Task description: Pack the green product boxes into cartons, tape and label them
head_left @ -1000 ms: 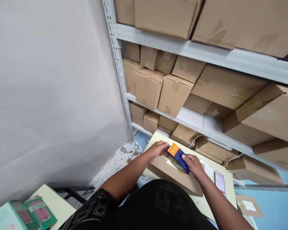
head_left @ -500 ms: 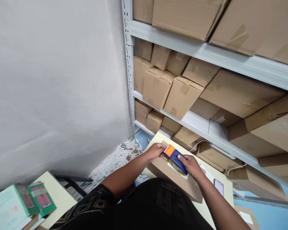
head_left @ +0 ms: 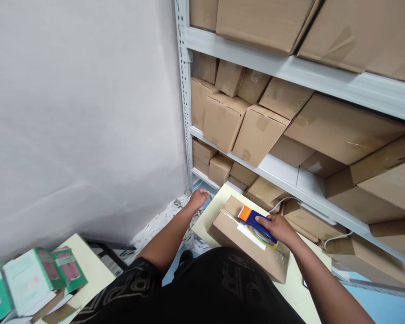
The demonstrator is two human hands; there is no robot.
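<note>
My right hand point(head_left: 279, 227) grips a blue and orange tape dispenser point(head_left: 253, 219) and presses it flat on top of a brown cardboard box point(head_left: 243, 245). The box lies on a pale yellow table point(head_left: 207, 216) in front of me. My left hand point(head_left: 198, 198) is off the box, out past the table's left edge above the paper scraps, fingers curled with a thin strip of tape trailing from it.
A grey metal shelf rack point(head_left: 185, 112) packed with cardboard boxes point(head_left: 253, 132) fills the right and back. A white wall is on the left. Paper scraps point(head_left: 162, 222) litter the floor. Green and pink packets point(head_left: 37, 279) lie on a second table at lower left.
My left hand has left the dispenser and swung out to the left beyond the table edge. My right hand has laid the dispenser down on the box top.
</note>
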